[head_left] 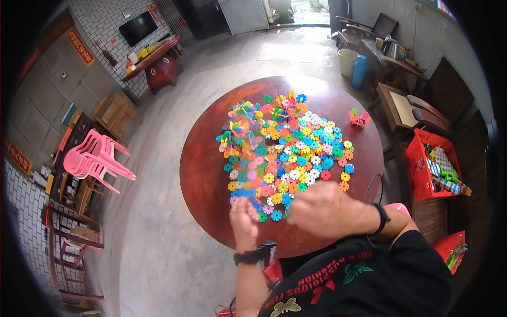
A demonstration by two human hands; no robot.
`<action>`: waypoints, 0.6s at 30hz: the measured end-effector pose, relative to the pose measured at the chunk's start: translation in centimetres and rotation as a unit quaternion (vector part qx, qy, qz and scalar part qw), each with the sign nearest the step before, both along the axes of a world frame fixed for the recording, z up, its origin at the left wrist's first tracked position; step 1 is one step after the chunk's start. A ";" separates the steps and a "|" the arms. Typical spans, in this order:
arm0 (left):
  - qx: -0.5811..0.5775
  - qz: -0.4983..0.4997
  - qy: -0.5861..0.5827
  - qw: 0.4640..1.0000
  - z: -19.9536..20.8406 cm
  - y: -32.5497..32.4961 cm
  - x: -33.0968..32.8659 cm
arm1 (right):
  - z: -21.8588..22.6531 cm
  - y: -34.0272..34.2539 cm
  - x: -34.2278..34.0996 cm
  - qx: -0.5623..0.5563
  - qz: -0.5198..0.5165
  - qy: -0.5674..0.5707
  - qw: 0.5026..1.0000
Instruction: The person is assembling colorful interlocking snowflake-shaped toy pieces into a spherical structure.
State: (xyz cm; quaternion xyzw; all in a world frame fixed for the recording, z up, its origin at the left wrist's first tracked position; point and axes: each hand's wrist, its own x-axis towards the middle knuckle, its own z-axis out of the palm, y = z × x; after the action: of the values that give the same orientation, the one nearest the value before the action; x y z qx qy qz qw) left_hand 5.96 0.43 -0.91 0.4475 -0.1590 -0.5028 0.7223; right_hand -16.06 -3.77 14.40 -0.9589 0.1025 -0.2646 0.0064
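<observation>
Slanting leftward, curled right hand [319,208], left hand [244,217] near discs [293,174]

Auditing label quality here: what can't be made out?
Head view:
- Flower-shaped discs beyond the left hand: outlines smeared by blur.
- Whether that hand grips one: blurred fingertips.
- Whether the right hand holds anything: blur, its own back.
- Part of the round table's near edge: behind the black shirt.
- Red basket's lower contents: under things on top.

Round table [203,182]: glossy reddish-brown top
Middle: multicoloured notched flower discs [301,160], spread out
Far-left side: interlocked disc clusters [236,136]
Far right: small separate cluster [359,119]
</observation>
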 end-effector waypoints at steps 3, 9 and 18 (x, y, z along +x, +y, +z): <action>-0.021 -0.045 -0.011 0.999 0.7 -0.5 -2.9 | -1.9 -3.8 -1.0 0.032 -0.052 0.000 0.998; 0.031 -0.009 -0.259 0.965 -2.9 -1.5 -1.4 | -7.7 -9.0 -1.8 0.101 -0.145 0.137 0.975; 0.019 -0.037 -0.326 0.944 -1.2 -1.0 -3.0 | -11.6 -13.4 0.6 0.089 -0.223 0.164 0.957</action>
State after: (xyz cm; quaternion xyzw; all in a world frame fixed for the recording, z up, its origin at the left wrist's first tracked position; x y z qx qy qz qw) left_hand 2.99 -0.59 -2.07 0.5945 -0.3926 -0.3587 0.6031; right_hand -15.44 -17.16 2.81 -0.9376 0.3362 -0.0878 0.0160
